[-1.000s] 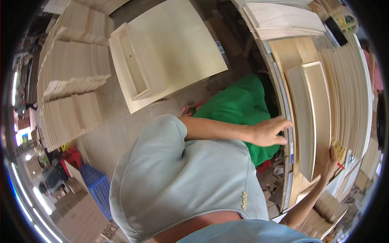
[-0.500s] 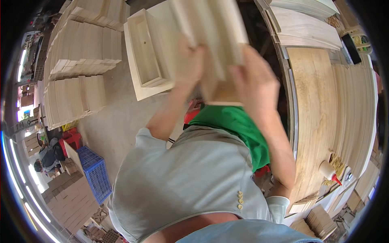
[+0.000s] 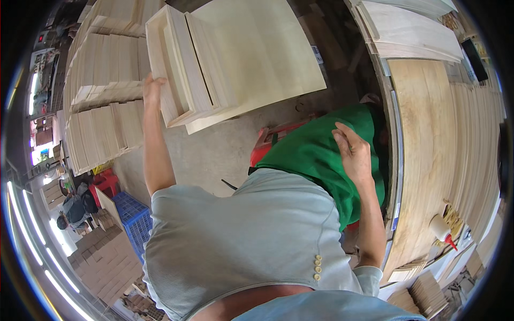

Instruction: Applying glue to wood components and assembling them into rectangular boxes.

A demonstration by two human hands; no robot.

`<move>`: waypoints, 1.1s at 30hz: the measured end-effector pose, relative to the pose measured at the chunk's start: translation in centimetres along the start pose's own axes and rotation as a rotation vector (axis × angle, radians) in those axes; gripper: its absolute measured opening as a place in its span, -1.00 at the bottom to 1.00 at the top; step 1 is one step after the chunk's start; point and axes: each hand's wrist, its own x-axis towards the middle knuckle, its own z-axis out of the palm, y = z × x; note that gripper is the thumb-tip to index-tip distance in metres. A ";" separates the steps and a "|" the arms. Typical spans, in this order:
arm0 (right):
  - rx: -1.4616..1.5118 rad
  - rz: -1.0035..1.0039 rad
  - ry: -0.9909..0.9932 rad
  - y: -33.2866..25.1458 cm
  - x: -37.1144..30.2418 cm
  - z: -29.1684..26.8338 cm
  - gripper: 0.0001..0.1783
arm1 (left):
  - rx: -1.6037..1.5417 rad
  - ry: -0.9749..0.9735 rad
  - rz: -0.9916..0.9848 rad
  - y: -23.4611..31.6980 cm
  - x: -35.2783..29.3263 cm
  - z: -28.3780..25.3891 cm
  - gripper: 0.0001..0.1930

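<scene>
A shallow pale wooden box [image 3: 183,69] rests at the far left side of a wide flat board [image 3: 267,48]. My left hand [image 3: 152,88] is at its outer left edge, fingers bent against the wood and partly hidden. A second wooden piece [image 3: 215,64] of like colour lies right beside the box, with a narrow dark gap between them. My right hand [image 3: 353,152] hovers over the green cloth [image 3: 316,144] on my lap. Its fingers are loosely bent, thumb apart from them, and nothing shows in it.
Tall stacks of wooden boards [image 3: 101,96] stand left. Along my right runs a bench with a wooden panel [image 3: 420,144], stacked strips [image 3: 474,144], and a white glue bottle [image 3: 440,227] with a red tip. A blue crate [image 3: 134,216] and red stool [image 3: 107,182] sit at left.
The wooden box both hands held in front of me now rests on the board. My left hand has moved left to its edge; my right hand has let go and drawn back over my lap.
</scene>
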 end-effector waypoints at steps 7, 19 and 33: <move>0.075 0.077 -0.029 1.2 -1.0 -0.3 -0.71 | 0.058 -0.025 -0.038 -0.6 0.9 0.0 -0.48; 0.073 0.076 -0.005 2.0 -1.7 -1.0 -0.70 | 0.035 -0.056 -0.083 -1.9 2.4 -0.9 -0.01; 0.258 0.276 0.111 2.0 -1.2 -4.8 -0.63 | -0.065 -0.486 0.519 16.7 -6.4 23.6 -0.42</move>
